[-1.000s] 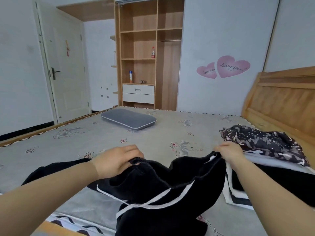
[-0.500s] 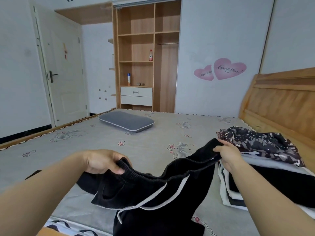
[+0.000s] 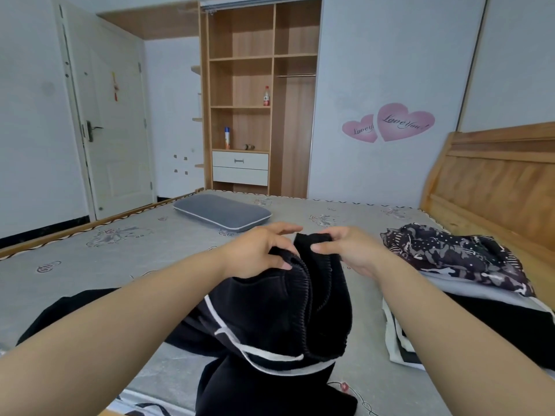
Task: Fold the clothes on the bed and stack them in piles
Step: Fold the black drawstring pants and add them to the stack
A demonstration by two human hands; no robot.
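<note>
A pair of black trousers (image 3: 279, 319) with a white side stripe hangs over the near part of the bed (image 3: 126, 265), its legs trailing off the front edge. My left hand (image 3: 258, 253) pinches one end of the ribbed waistband. My right hand (image 3: 348, 250) pinches the other end, and the two ends are held close together in the middle. A pile of clothes (image 3: 468, 292) lies on the right, topped by a dark patterned garment (image 3: 450, 253).
A grey pillow (image 3: 222, 211) lies at the far side of the bed. The wooden headboard (image 3: 495, 181) rises on the right. An open wardrobe (image 3: 258, 97) and a white door (image 3: 111, 121) stand beyond the bed.
My hands were spread wide with the waistband stretched between them. They have come together in the middle, doubling the waistband over.
</note>
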